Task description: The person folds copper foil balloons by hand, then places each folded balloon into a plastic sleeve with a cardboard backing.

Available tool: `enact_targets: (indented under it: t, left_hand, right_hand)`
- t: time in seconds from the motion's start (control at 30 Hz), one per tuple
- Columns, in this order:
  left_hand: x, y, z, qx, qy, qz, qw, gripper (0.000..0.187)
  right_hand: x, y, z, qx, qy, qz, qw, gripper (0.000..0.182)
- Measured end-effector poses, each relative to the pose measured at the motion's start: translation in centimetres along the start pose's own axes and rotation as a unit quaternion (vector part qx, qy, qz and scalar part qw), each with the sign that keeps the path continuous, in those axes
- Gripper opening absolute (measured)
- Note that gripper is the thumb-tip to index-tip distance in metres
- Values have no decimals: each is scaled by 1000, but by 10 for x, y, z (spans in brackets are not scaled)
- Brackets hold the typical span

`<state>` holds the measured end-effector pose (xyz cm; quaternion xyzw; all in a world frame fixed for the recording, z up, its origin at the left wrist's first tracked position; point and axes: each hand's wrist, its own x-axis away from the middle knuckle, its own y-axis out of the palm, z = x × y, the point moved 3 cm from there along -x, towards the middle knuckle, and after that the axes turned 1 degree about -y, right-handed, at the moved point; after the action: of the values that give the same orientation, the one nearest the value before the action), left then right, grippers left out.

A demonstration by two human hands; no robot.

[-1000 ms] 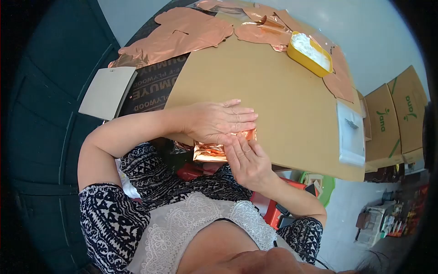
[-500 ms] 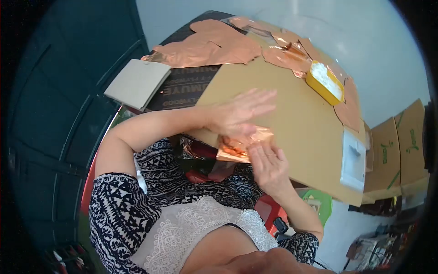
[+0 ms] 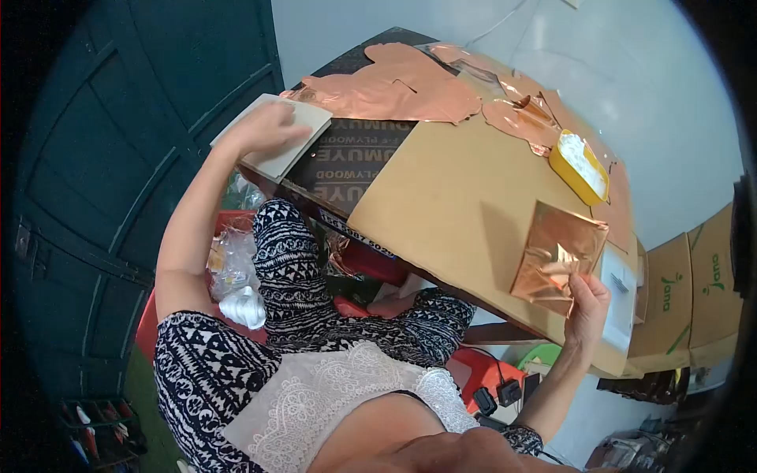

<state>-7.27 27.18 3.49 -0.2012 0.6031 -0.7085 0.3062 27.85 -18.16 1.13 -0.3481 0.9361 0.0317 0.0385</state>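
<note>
My right hand (image 3: 588, 306) pinches the lower edge of a shiny copper-coloured foil sheet (image 3: 558, 244), roughly rectangular, and holds it up over the right part of the brown board (image 3: 441, 189). Wrinkles and bright reflections run across the foil's lower half. On the far left, my left hand (image 3: 268, 130) lies over a stack of pale grey cards (image 3: 277, 164), its fingers stretched across the top. The hand is slightly blurred and covers part of the stack.
Large copper foil pieces (image 3: 394, 87) lie along the table's back edge. A yellow tub of white paste or powder (image 3: 579, 188) stands at the back right, near a pale blue-white tray (image 3: 617, 315). Cardboard boxes (image 3: 682, 292) stand right of the table, a dark green door (image 3: 150, 110) left.
My hands have moved apart. My left hand went from above the foil to the grey card stack; my right hand carried the foil sheet rightward from the table's front edge and raised it.
</note>
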Motion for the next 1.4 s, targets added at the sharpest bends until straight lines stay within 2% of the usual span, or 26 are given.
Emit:
enact_targets:
  t: [0.07,0.17,0.2,0.3,0.43,0.53,0.63,0.67,0.87,0.97,1.03,1.1,1.23,1.3,1.4]
  left_hand:
    - [24,4,8,-69,-39,-60,995,73]
    - [46,24,12,-64,2,-48,997,89]
    - [53,22,26,-80,-9,-58,995,89]
    - [65,35,28,-101,57,31,993,86]
    - [70,27,30,-81,38,10,996,54]
    - [62,16,24,-10,12,-39,999,31]
    - [65,1,31,67,-74,28,995,23]
    - [63,10,16,37,-31,102,994,21]
    - [60,5,25,-136,-66,198,969,14]
    - [55,-5,51,-169,19,287,943,11]
    - [52,-12,88,-154,94,313,932,31]
    - [51,-5,128,-171,162,311,921,39]
    - [55,19,211,-238,282,209,905,49]
    - [58,40,239,-282,367,216,860,53]
    - [68,66,279,-212,387,148,885,59]
  right_hand:
    - [-1,-17,9,-11,33,16,999,9]
    - [-4,-47,28,-31,68,25,997,8]
    - [-6,-52,33,-33,77,35,996,8]
    - [-6,-53,41,-68,101,62,991,7]
    - [-6,-59,49,-115,95,49,988,7]
    - [-5,-61,50,-119,89,38,988,8]
    - [-4,-60,48,-113,91,35,989,9]
    - [-4,-61,49,-113,90,36,989,10]
    - [-5,-66,52,-122,82,21,989,14]
    - [-6,-73,58,-139,71,21,988,16]
    - [-6,-74,58,-145,67,17,987,17]
    - [-5,-69,54,-158,67,16,985,20]
    - [-5,-64,53,-180,70,17,981,23]
    - [-4,-63,53,-191,71,23,979,24]
    - [0,-60,49,-201,75,17,976,25]
